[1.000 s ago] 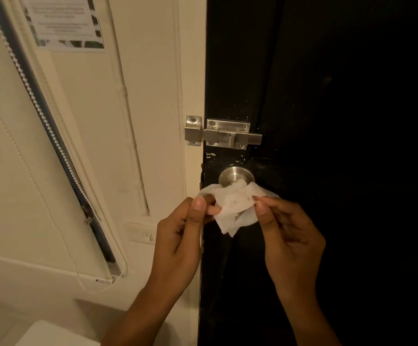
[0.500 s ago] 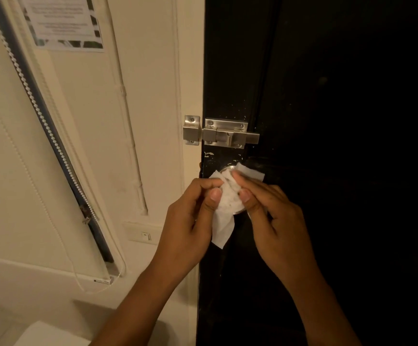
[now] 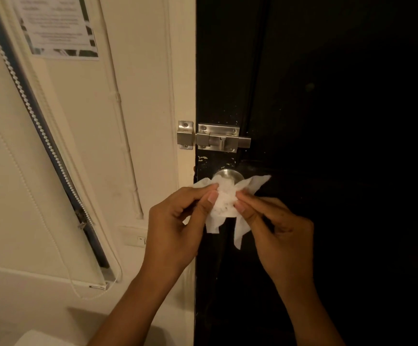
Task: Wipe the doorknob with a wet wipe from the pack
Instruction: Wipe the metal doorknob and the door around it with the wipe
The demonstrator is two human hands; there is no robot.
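A round metal doorknob [image 3: 228, 174] sits on the black door [image 3: 328, 121], only its top edge showing. A white wet wipe [image 3: 225, 202] is draped over the knob's front, corners sticking out left, right and downward. My left hand [image 3: 175, 226] pinches the wipe's left side with thumb and fingers. My right hand [image 3: 275, 233] pinches its right side. Both hands are just below and in front of the knob. The wipe pack is not in view.
A steel slide bolt [image 3: 214, 139] crosses from door to cream frame just above the knob. At left hang a roller blind with a bead chain [image 3: 40, 126], a paper notice [image 3: 58, 26] and a wall switch [image 3: 134, 236]. A white object [image 3: 40, 339] shows at the bottom left.
The hands pressed the wipe onto the knob half a second ago; now they have drawn slightly down and apart, spreading the wipe so the knob's top shows again.
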